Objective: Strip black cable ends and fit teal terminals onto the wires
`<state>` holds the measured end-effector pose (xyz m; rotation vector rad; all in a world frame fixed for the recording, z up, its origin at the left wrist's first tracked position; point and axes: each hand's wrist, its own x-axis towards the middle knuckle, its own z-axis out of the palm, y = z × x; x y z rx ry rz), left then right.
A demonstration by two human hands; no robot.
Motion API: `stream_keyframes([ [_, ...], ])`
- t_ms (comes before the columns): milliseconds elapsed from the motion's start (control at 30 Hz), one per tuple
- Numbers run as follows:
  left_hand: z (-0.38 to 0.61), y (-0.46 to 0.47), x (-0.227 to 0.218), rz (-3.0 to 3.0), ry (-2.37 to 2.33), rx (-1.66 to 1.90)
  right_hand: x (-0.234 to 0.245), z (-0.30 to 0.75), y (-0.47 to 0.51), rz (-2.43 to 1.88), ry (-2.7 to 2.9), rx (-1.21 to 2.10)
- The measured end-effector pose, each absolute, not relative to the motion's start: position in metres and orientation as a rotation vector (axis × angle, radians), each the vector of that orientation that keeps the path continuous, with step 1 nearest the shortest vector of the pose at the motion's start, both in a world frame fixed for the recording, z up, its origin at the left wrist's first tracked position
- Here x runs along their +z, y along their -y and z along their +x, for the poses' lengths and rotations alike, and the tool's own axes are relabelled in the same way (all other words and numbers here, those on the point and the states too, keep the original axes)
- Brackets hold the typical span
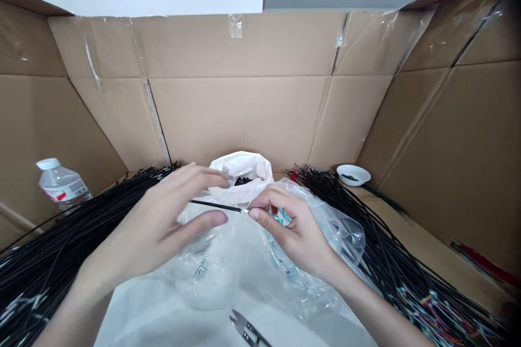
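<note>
My right hand (291,227) pinches the bare end of a thin black wire (215,206) between thumb and fingertips. The wire runs left from that pinch toward my left hand (171,222), whose fingers are curled loosely around the wire's other end with thumb and forefinger apart. Both hands hover over crumpled clear plastic bags (325,227) lying on a white sheet. A white plastic bag (244,171) with dark parts inside stands just behind the hands.
Large bundles of black wires lie on the left (69,238) and on the right (386,249). Small snips (246,328) lie near the front edge. A water bottle (61,184) stands far left, a small white bowl (353,174) back right. Cardboard walls (244,108) enclose the area.
</note>
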<state>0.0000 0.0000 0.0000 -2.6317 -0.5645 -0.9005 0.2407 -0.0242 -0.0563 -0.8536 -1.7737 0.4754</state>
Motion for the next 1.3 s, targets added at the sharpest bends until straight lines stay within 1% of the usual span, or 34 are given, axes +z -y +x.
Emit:
stream_keyframes([
  [133,0.010,-0.025,-0.009,-2.819,0.633,-0.798,-0.045,0.241,0.030,-0.838,1.779,0.339],
  [200,0.011,-0.029,-0.015,-2.839,0.578,-0.804,-0.041,0.242,0.032,-0.860,1.781,0.424],
  [267,0.012,-0.031,-0.019,-2.786,0.504,-0.797,-0.038,0.245,0.032,-0.912,1.778,0.660],
  [400,0.012,-0.032,-0.024,-2.628,0.381,-0.767,-0.041,0.255,0.019,-0.919,1.709,1.249],
  [533,0.014,-0.037,-0.031,-2.441,0.273,-0.842,-0.061,0.257,0.001,-0.776,1.536,1.675],
  [633,0.013,-0.040,-0.038,-2.267,0.184,-0.942,-0.080,0.249,-0.006,-0.574,1.340,2.025],
  [733,0.014,-0.043,-0.044,-2.135,0.160,-1.001,-0.092,0.237,-0.006,-0.359,1.242,2.288],
  [833,0.016,-0.045,-0.047,-2.092,0.192,-1.014,-0.095,0.223,0.003,-0.215,1.119,2.455],
  [900,0.017,-0.047,-0.049,-2.113,0.211,-1.003,-0.095,0.214,0.012,-0.153,1.006,2.479],
  [1000,0.017,-0.049,-0.050,-2.150,0.251,-1.006,-0.094,0.204,0.023,-0.108,0.872,2.428],
  [1133,0.012,-0.052,-0.048,-2.126,0.245,-0.996,-0.093,0.210,0.017,-0.245,0.983,2.388],
  [1200,0.009,-0.054,-0.046,-2.093,0.219,-0.956,-0.091,0.223,0.007,-0.382,1.156,2.265],
  [1300,0.007,-0.056,-0.044,-2.083,0.165,-0.932,-0.083,0.244,-0.004,-0.602,1.442,1.947],
])
